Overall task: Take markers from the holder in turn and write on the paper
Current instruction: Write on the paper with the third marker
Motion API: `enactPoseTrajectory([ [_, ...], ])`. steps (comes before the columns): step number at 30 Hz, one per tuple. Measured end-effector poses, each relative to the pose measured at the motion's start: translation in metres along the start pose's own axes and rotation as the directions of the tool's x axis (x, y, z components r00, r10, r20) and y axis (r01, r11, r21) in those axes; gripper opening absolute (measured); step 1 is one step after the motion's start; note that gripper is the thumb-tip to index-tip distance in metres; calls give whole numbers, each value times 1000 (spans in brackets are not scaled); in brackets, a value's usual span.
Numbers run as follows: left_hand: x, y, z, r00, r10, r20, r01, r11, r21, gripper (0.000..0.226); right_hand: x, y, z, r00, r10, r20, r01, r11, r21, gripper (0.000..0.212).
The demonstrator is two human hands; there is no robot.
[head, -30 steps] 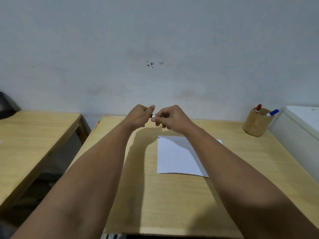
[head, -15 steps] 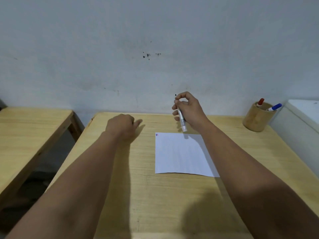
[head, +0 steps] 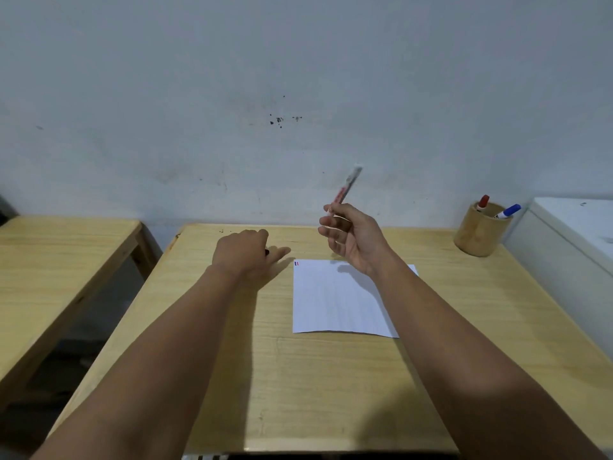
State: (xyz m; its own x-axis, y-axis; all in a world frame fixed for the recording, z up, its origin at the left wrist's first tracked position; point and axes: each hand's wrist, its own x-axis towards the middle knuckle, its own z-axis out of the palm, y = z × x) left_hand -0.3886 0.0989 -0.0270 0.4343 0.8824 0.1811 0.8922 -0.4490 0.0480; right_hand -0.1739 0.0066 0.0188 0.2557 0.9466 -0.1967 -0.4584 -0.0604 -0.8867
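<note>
My right hand (head: 353,239) is raised above the far edge of the white paper (head: 335,303) and grips a white marker (head: 346,187) whose barrel sticks up and to the right, blurred. My left hand (head: 247,252) rests on the table left of the paper, fingers curled over a small dark marker cap (head: 267,252) that barely shows. The paper carries two short strokes, red and blue, in its top left corner (head: 296,263). A round wooden holder (head: 477,234) at the back right contains a red-capped marker (head: 482,202) and a blue-capped marker (head: 509,211).
The wooden table (head: 298,386) stands against a grey wall. A second wooden table (head: 59,254) lies to the left across a gap. A white box-like unit (head: 570,240) borders the right side, close behind the holder.
My hands pulled apart after uncapping the marker. The left hand dropped to the table with the cap. The right hand flipped the marker so its barrel now points upward.
</note>
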Motion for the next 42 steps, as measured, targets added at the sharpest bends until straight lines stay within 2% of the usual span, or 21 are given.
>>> enactPoseTrajectory([
  [6, -19, -3, -12, 988, -33, -149, 15, 992, -123, 50, -6, 7, 3, 993, -16, -120, -3, 988, -155, 41],
  [10, -47, 9, -9, 971, 144, -190, -195, 938, -286, 38, -4, 21, 4, 975, -111, -194, 41, 942, -332, 17],
  [12, -65, 16, -2, 957, 221, -186, -270, 913, -306, 50, -3, 31, 4, 969, -159, -189, 76, 919, -386, 12],
  [15, -82, 18, 10, 967, 251, -34, -251, 933, -257, 77, 2, 47, 7, 959, -206, -197, 100, 890, -444, 40],
  [16, -86, 18, 13, 969, 248, 4, -240, 941, -238, 84, 3, 53, 9, 958, -213, -193, 106, 886, -452, 43],
  [19, -89, 17, 18, 971, 226, 72, -204, 950, -238, 101, 5, 65, 13, 957, -232, -173, 126, 873, -472, 30],
  [21, -89, 16, 20, 969, 228, 92, -204, 954, -220, 108, 5, 73, 14, 953, -256, -160, 145, 852, -503, 34],
  [23, -90, 15, 21, 969, 231, 91, -209, 957, -202, 112, 6, 81, 12, 947, -270, -173, 137, 829, -542, 41],
  [27, -92, 16, 20, 973, 206, 102, -183, 962, -200, 118, 10, 93, 5, 936, -292, -198, 146, 831, -537, 31],
  [33, -100, 14, 17, 971, 148, 189, -106, 971, -213, 132, 15, 98, 2, 939, -284, -191, 137, 823, -552, 30],
  [42, -99, 13, 18, 970, 152, 188, -110, 971, -214, 133, 17, 100, 1, 941, -302, -153, 159, 794, -587, 29],
])
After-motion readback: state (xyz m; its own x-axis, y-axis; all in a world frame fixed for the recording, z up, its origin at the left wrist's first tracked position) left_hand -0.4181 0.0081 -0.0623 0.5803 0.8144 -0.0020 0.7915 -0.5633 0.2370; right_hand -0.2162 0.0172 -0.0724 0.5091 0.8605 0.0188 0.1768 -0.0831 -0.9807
